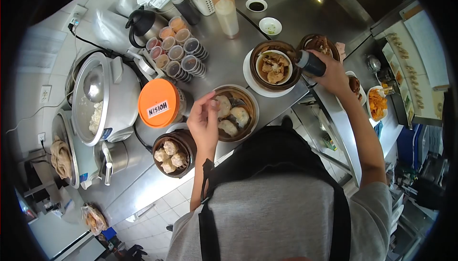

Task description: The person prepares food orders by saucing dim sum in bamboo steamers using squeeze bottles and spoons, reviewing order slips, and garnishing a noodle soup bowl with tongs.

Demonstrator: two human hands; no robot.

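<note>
Dark squeeze bottle (313, 64) was just right of the bowl steamer (276, 46), long axis roughly sideways, capped end steamer-ward, right hand (332, 73) wrapped round it. Left hand (204, 120), unclenched, seemingly empty, was farther off, left of steamer.

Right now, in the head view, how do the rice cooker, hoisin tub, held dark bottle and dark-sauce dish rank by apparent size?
Largest to smallest:
1. rice cooker
2. hoisin tub
3. dark bottle, judged by what shows; the right hand partly hides it
4. dark-sauce dish
</note>
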